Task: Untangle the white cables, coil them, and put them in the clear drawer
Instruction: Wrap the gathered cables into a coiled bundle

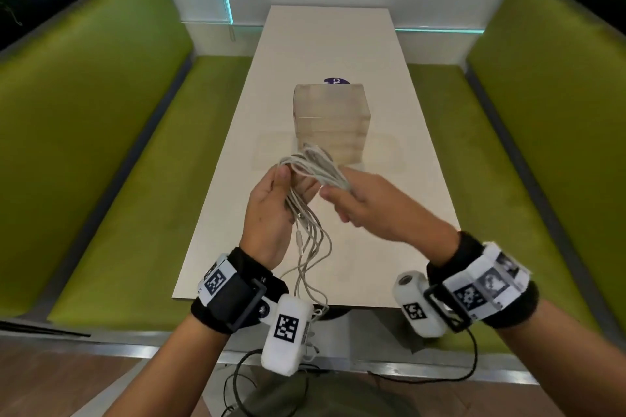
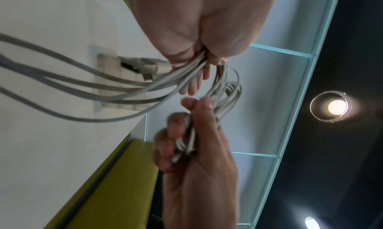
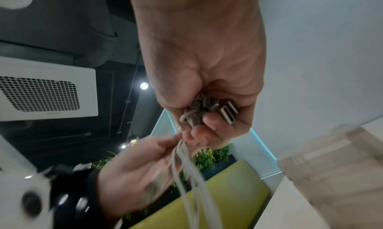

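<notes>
I have both hands up above the near end of the table, with one bundle of white cables strung between them. How many separate cables are in it I cannot count; I can make out at least five or six strands trailing down and two flat metal plugs tucked in my right palm. My right hand is curled tight round the looped end of the bundle. My left hand pinches the strands between thumb and fingers just beside it, the two hands nearly touching. From my left grip the loose strands hang down towards me, over the table edge, long axis running roughly away from me and back. Just beyond my hands stands one clear drawer unit, a stack of drawers, all of them looking closed. A green bench lies to each side of me.
</notes>
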A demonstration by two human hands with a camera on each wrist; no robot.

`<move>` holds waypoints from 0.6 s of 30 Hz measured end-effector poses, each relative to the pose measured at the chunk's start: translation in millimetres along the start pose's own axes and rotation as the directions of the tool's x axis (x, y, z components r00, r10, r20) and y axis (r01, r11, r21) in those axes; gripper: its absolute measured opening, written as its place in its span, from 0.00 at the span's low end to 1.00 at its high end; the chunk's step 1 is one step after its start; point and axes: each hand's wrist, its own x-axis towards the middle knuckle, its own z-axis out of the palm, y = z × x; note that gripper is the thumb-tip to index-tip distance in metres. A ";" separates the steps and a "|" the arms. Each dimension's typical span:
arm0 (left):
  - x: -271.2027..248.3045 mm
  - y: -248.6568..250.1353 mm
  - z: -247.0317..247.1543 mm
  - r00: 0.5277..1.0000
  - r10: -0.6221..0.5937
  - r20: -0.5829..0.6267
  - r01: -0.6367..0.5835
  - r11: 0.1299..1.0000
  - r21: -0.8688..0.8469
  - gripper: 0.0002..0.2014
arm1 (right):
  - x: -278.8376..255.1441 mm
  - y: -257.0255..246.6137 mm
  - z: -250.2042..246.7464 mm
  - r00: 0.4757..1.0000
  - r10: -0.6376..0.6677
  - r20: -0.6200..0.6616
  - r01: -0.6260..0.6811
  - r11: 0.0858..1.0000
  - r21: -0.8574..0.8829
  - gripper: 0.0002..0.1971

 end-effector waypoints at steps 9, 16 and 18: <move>-0.4 1.1 4.1 0.994 -0.105 -0.024 0.099 0.976 -0.196 0.12 | 7.4 -2.4 38.7 0.990 0.084 0.111 -0.083 0.996 -0.010 0.20; -5.2 3.6 -3.1 0.973 -0.189 0.133 0.217 0.945 -0.244 0.25 | 8.0 3.9 36.7 0.959 0.127 0.251 -0.169 0.974 0.152 0.16; -6.3 0.8 -3.6 0.980 -0.139 0.140 0.155 0.981 -0.112 0.31 | 7.7 4.8 34.7 0.951 0.135 0.278 -0.179 0.974 0.142 0.15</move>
